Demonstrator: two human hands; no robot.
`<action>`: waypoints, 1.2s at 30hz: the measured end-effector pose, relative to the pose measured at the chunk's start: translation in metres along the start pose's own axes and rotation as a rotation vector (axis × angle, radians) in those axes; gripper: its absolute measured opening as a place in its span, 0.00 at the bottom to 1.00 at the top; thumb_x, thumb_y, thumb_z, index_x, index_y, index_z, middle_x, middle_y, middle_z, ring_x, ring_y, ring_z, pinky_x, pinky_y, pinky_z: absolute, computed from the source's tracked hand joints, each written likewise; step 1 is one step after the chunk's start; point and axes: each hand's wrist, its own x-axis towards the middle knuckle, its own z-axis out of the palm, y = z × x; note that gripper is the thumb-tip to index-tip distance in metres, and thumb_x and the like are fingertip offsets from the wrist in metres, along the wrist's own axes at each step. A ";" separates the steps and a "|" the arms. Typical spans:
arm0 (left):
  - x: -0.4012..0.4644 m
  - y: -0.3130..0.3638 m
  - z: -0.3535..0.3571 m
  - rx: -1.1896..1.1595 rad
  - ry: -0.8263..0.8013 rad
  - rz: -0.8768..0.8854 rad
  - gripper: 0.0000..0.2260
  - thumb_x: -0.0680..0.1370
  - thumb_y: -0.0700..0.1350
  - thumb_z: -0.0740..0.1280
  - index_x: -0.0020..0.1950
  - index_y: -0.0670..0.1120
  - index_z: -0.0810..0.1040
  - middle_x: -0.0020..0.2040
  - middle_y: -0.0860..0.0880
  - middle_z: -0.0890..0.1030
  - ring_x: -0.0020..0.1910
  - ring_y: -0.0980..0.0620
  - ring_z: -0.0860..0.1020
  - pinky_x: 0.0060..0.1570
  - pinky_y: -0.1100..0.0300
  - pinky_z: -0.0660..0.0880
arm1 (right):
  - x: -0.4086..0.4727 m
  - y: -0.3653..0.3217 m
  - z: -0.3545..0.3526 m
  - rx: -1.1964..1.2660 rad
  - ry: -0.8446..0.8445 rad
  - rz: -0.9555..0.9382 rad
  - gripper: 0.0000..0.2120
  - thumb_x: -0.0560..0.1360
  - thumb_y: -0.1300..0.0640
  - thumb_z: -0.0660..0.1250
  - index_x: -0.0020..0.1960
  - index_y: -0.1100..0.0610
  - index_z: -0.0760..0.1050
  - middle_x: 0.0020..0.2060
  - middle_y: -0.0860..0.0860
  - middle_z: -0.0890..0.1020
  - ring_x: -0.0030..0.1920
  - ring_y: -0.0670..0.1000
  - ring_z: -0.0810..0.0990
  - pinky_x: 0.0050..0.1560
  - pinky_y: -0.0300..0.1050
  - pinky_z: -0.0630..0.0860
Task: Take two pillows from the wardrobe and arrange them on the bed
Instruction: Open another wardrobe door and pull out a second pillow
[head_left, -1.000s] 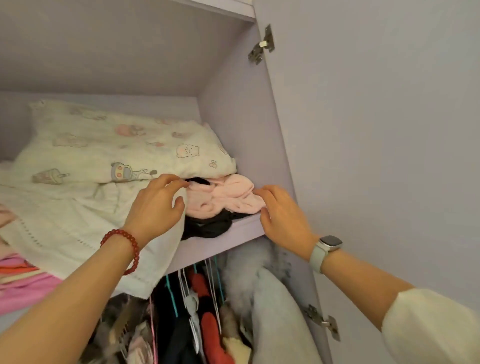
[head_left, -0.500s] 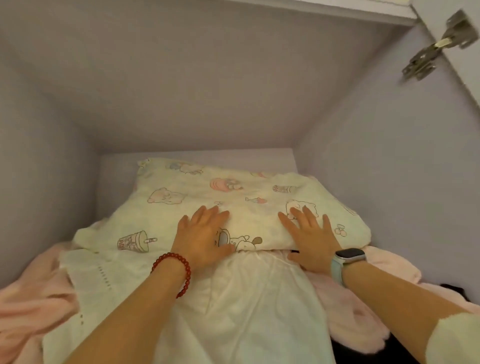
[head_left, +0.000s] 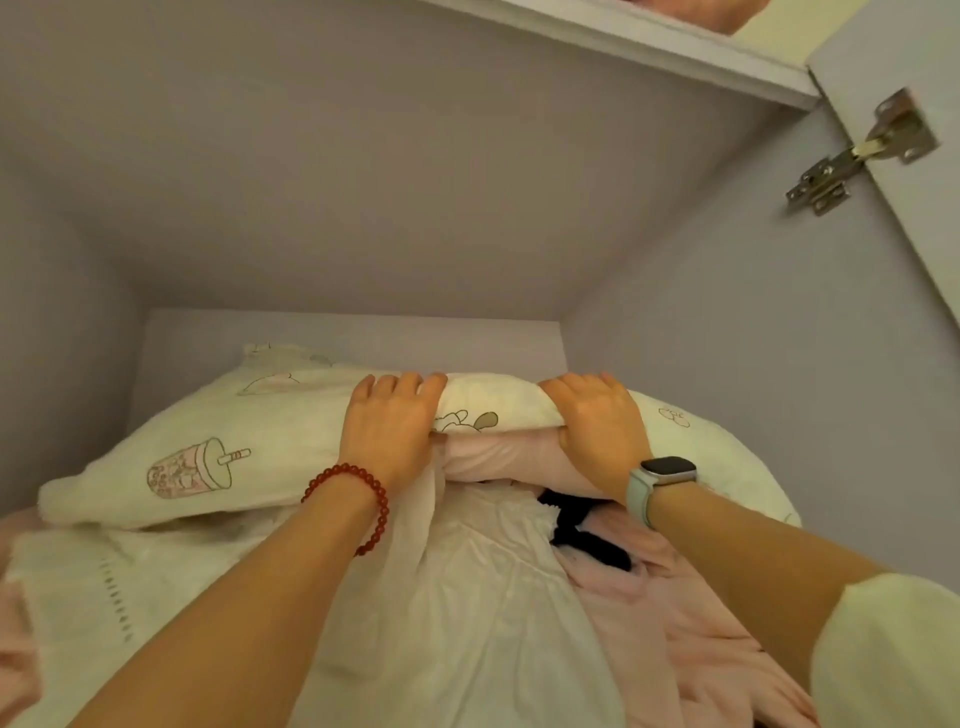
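Note:
A cream pillow (head_left: 249, 441) printed with cartoon drinks and animals lies on the upper wardrobe shelf, on top of folded bedding. My left hand (head_left: 389, 426), with a red bead bracelet on the wrist, grips the pillow's front edge from above. My right hand (head_left: 597, 421), with a watch on the wrist, grips the same edge further right, thumb underneath. The pillow's front edge is lifted and bunched between both hands. Under it shows a pink, soft item (head_left: 498, 457); whether that is a second pillow I cannot tell.
White cloth (head_left: 457, 597) lies folded in front of the pillow. Pink fabric (head_left: 691, 623) and a black item (head_left: 587, 535) lie to the right. The wardrobe's side wall (head_left: 753, 338) stands close on the right, its door hinge (head_left: 852, 156) higher up.
Both hands lay flat on the pillow half a second ago; now their fingers curl over its front edge and lift it. The camera has come closer to the shelf.

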 end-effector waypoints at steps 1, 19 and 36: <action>0.002 0.002 -0.012 -0.011 0.076 0.000 0.18 0.74 0.45 0.63 0.63 0.51 0.66 0.56 0.49 0.77 0.56 0.46 0.74 0.59 0.52 0.65 | 0.003 -0.002 -0.013 0.011 0.054 -0.007 0.17 0.65 0.73 0.61 0.52 0.61 0.77 0.44 0.60 0.82 0.46 0.61 0.78 0.54 0.56 0.70; -0.070 0.100 -0.212 -0.136 0.421 0.027 0.11 0.67 0.35 0.64 0.47 0.44 0.78 0.33 0.46 0.79 0.32 0.43 0.74 0.33 0.53 0.68 | -0.072 -0.002 -0.239 -0.114 0.306 -0.022 0.15 0.56 0.73 0.67 0.40 0.60 0.77 0.28 0.56 0.79 0.28 0.58 0.76 0.28 0.45 0.70; -0.155 0.200 -0.363 -0.364 0.559 0.103 0.08 0.69 0.34 0.70 0.45 0.43 0.79 0.35 0.46 0.80 0.33 0.45 0.76 0.35 0.56 0.63 | -0.187 0.004 -0.426 -0.237 0.276 -0.033 0.15 0.62 0.66 0.54 0.42 0.60 0.77 0.28 0.56 0.79 0.28 0.58 0.77 0.26 0.45 0.72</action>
